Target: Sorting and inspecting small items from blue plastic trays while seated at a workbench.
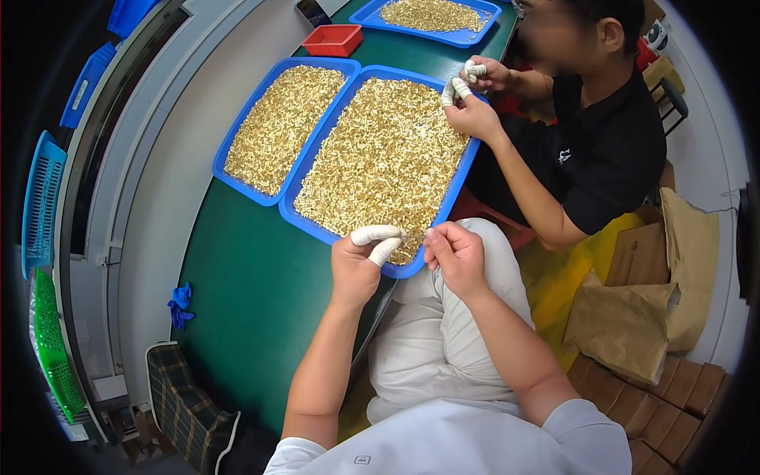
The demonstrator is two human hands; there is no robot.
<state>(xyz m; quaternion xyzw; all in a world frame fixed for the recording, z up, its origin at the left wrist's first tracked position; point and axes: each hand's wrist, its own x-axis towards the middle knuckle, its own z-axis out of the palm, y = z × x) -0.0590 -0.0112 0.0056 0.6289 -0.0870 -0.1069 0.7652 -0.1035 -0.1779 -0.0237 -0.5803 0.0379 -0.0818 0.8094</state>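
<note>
Both of my hands meet above the near end of a large blue tray (289, 207) filled with small gold-coloured metal pieces (380, 150). My left hand (366, 257) wears white finger covers on thumb and forefinger, which are pinched together. Close by on the right, my bare right hand (457, 255) pinches with thumb and forefinger. Something thin and tiny shows between the two sets of fingertips, too small to name.
Another blue tray (218, 162) of similar pieces stands alongside on the green table (237, 261). A red bin (332, 39) and a third blue tray (431, 36) lie farther back. At right, a co-worker (586, 134) holds both hands near the large tray. Blue gloves (180, 307) lie at left.
</note>
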